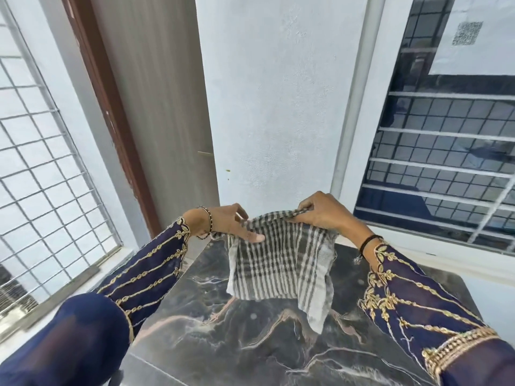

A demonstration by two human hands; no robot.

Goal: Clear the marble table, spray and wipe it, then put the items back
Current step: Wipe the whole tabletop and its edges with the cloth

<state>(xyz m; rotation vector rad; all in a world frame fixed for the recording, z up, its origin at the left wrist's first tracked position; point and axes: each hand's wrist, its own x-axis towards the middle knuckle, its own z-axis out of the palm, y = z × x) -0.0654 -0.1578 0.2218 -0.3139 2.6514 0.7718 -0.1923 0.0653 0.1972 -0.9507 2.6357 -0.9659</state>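
At the far left we see a window with a grid of thin white metal bars (41,151), and beside it a brown door frame edging a pale wood-grain door (164,107).

Our left hand (228,222) comes next, its wrist ringed by a thin bangle and its sleeve (145,277) dark navy, sheer, trimmed with gold embroidered vines. The hand is partly open: the fingers are loosely spread, and the thumb lies flat along the front of the cloth, pressing its upper left edge against the fingers behind.

The checked cloth (278,263) hangs between both hands, above the far part of the table. It is thin, loosely woven and crinkled, striped in grey and off-white, with a frayed lower corner drooping to the right.

Our right hand (320,213) is closed in a pinch on the cloth's bunched upper right corner, a black band at its wrist.

Below, the marble table (250,344) shows a glossy dark slab veined in white and pinkish tan, with a rounded far right corner.

Behind stands a rough plastered white wall (273,93), and at the right a barred window (446,151) with dark glass.
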